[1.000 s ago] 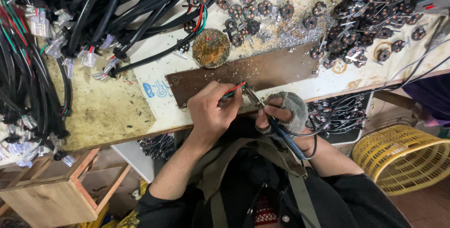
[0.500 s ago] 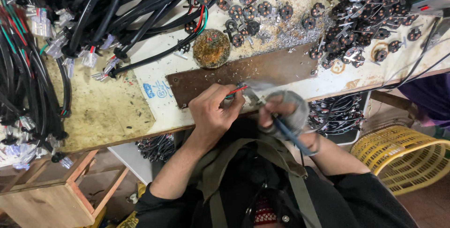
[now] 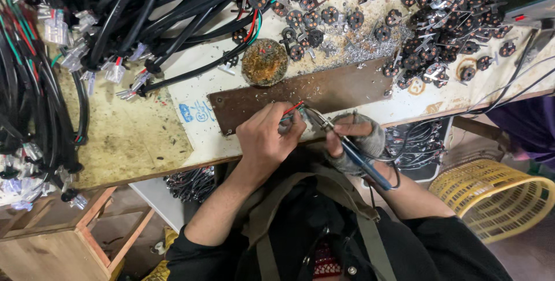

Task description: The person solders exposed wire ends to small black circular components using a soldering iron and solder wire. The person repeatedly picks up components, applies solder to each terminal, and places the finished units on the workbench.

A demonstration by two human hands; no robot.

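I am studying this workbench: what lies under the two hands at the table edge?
Under the left hand and the gloved right hand lies a long brown plate on the pale table. The hands cover the plate's near edge and most of the wired part they hold.

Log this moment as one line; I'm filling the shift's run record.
left hand: pinches red wire | right hand: holds soldering iron, tip at wire | surface: brown plate

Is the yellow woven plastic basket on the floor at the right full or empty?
Empty as far as visible: the yellow woven plastic basket shows only bare weave inside; its far edge is cut off.
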